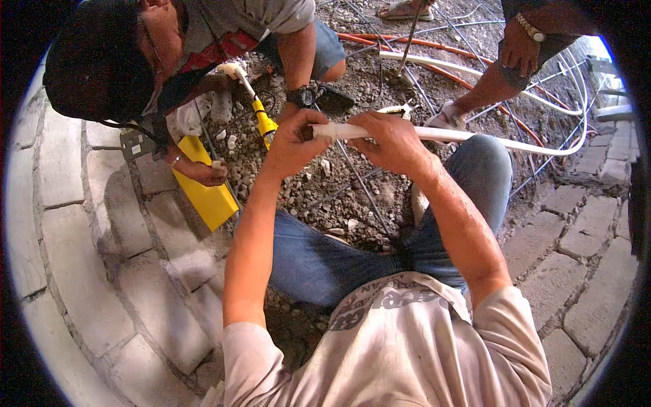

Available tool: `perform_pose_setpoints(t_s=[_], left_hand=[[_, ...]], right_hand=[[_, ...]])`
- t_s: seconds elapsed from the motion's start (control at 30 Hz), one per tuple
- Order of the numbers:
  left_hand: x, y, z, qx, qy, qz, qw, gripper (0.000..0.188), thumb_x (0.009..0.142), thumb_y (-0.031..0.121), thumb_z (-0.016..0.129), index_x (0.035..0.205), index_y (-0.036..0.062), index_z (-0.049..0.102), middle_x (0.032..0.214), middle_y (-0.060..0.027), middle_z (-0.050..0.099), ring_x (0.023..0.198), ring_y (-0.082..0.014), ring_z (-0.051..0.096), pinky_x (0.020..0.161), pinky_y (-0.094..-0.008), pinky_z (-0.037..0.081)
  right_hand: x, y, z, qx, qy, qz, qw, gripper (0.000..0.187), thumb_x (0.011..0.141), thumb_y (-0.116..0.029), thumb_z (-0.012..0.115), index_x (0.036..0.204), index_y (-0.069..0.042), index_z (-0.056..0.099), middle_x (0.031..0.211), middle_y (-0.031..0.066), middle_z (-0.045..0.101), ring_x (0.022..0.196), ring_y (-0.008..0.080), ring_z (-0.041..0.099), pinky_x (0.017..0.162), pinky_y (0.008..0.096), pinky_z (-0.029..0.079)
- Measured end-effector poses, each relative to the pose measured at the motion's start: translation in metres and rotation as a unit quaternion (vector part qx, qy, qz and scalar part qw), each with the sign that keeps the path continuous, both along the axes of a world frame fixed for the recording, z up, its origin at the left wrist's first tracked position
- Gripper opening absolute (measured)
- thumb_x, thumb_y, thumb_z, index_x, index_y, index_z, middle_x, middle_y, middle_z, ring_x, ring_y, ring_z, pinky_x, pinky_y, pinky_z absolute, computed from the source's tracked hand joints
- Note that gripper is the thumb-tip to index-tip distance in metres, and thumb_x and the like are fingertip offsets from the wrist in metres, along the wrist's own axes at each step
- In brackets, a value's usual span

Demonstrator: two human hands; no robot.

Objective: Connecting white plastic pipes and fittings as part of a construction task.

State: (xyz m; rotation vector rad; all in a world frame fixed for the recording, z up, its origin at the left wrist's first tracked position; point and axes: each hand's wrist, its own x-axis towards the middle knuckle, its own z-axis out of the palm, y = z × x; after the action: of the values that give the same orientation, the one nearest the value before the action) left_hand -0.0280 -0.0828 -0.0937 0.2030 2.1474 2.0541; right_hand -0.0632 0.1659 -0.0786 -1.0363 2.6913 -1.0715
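At left, beside the paving blocks (pixel 88 251): a co-worker's hand (pixel 200 173) over a flat yellow panel (pixel 209 200), fingers curled, exact grip impossible to tell. Farther right, above the gravel (pixel 325 193): left hand (pixel 296 145), thumb and fingers clamped on a pale fitting (pixel 328 131) at the left end of a white pipe (pixel 456 135). Just right of the fitting: right hand (pixel 393 141), fingers closed around the pipe, tips partly hidden. Pipe held off the ground at this end, then rightward past the right knee (pixel 483 166), contact there unclear. Handling, by judgement: light; smooth, hence perhaps slippery under dusty or damp skin; fairly stiff over a short span, springy over a long one; hardly fragile, though liable to kink if bent sharply. Best hold, probably: close behind the fitting on the straight stretch, with a second grip on the fitting itself. Long axis of the held stretch: roughly left to right, fitted end pointing left; at far right, a broad bend toward the far side.
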Motion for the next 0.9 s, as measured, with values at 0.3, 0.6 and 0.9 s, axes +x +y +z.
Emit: perform_pose_setpoints(t_s=[0.3, 0.6, 0.9], left_hand=[[-0.003, -0.009, 0.022, -0.044, -0.027, 0.000, 0.999, 0.032, 0.091, 0.009, 0.076, 0.120, 0.0040, 0.065, 0.105, -0.0046, 0.071, 0.096, -0.0119, 0.067, 0.085, -0.0280, 0.055], [-0.002, -0.003, 0.030, -0.082, 0.035, -0.011, 0.996, 0.030, 0.089, 0.009, 0.078, 0.117, 0.0029, 0.070, 0.095, 0.0020, 0.068, 0.082, -0.0037, 0.061, 0.071, -0.0218, 0.051], [0.003, -0.015, 0.018, -0.102, -0.016, -0.019, 0.994, 0.032, 0.091, 0.009, 0.077, 0.121, 0.0043, 0.069, 0.106, -0.0001, 0.068, 0.094, -0.0075, 0.062, 0.082, -0.0252, 0.052]], right_hand=[[-0.020, 0.011, 0.027, -0.018, -0.084, 0.066, 0.994, 0.034, 0.091, -0.025, 0.072, 0.123, -0.013, 0.068, 0.106, 0.0180, 0.073, 0.099, 0.0398, 0.070, 0.082, 0.0484, 0.057], [-0.018, 0.006, 0.016, -0.031, -0.037, 0.056, 0.997, 0.036, 0.092, -0.027, 0.072, 0.125, -0.014, 0.069, 0.106, 0.0182, 0.073, 0.098, 0.0390, 0.071, 0.082, 0.0474, 0.057], [-0.015, 0.004, 0.010, -0.034, -0.017, 0.074, 0.997, 0.039, 0.092, -0.029, 0.072, 0.128, -0.012, 0.068, 0.106, 0.0173, 0.073, 0.098, 0.0386, 0.070, 0.082, 0.0468, 0.057]])
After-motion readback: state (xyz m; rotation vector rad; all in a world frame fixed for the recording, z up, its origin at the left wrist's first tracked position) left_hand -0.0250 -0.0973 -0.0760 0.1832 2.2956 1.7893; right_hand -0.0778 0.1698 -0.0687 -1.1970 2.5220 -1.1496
